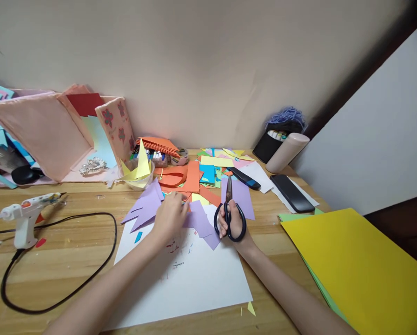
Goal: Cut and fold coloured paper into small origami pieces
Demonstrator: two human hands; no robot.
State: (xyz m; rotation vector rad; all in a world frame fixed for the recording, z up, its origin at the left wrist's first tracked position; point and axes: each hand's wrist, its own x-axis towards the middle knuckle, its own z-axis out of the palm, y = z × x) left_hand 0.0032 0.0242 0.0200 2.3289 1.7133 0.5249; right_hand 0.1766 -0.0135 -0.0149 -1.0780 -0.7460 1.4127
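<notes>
My right hand (pixel 233 216) is closed around the black-handled scissors (pixel 243 228), whose blades point away from me over a purple sheet (pixel 247 197). The blades look nearly together, with a small orange scrap by their tips. My left hand (pixel 171 214) reaches over the paper scraps, its fingers bent down and mostly hidden behind the back of the hand. Torn purple pieces (pixel 198 218) lie beside it to the right, and a larger purple piece (pixel 143 204) to the left. Beneath both forearms is a marked white sheet (pixel 194 284). Orange strips (pixel 193 177) lie just beyond my left hand.
A glue gun (pixel 27 216) with a looped cord is at left. Behind stand a pink box (pixel 37 135) and a bowl holding yellow paper (pixel 138 170). At right are a phone (pixel 292 193), a pale cylinder (pixel 287 152), a black pen holder (pixel 267 146) and yellow sheets (pixel 361 265).
</notes>
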